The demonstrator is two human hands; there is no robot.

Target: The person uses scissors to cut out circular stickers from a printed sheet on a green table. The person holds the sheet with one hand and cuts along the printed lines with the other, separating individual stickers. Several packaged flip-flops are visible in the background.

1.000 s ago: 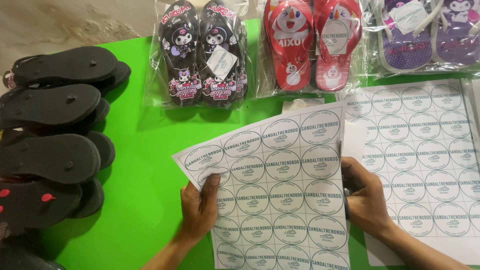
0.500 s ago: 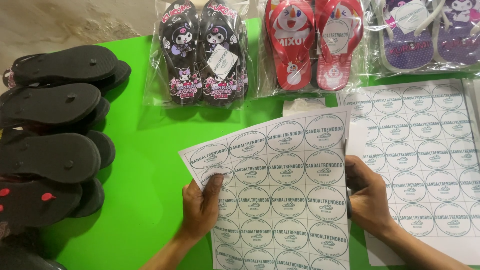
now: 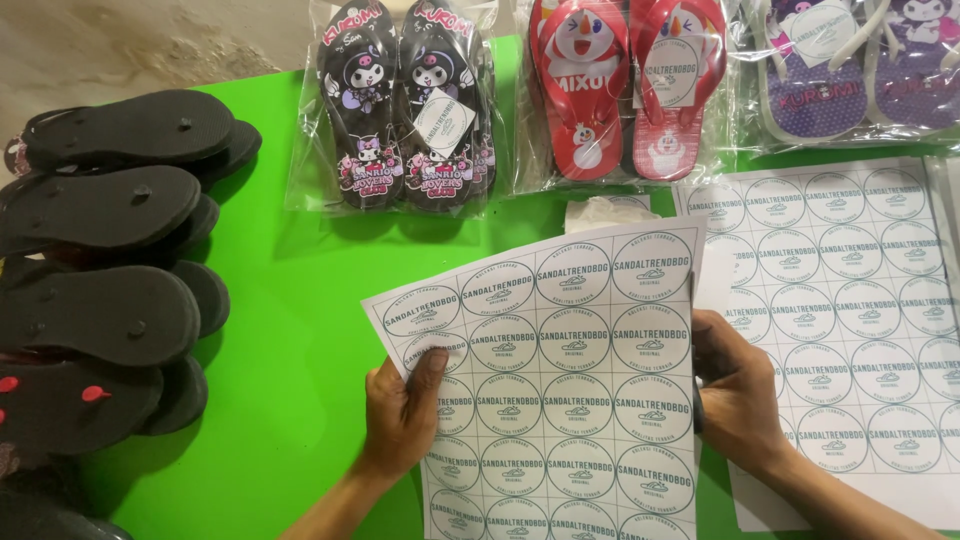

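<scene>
I hold a white sheet of round printed stickers (image 3: 570,370) up over the green table (image 3: 290,330). My left hand (image 3: 405,415) grips its left edge, thumb lying on a sticker. My right hand (image 3: 735,385) holds the right edge, fingers behind the sheet. The sheet's lower end runs out of the bottom of the view.
A second sticker sheet (image 3: 850,290) lies flat at the right. Stacked black flip-flops (image 3: 100,250) fill the left side. Along the far edge lie bagged pairs: black cartoon flip-flops (image 3: 405,100), red ones (image 3: 625,85), and purple ones (image 3: 860,65). A crumpled white scrap (image 3: 600,212) sits near the sheet's top.
The held sheet has shifted slightly right and straightened, its top edge now a little higher. Both hands keep their grip on its sides.
</scene>
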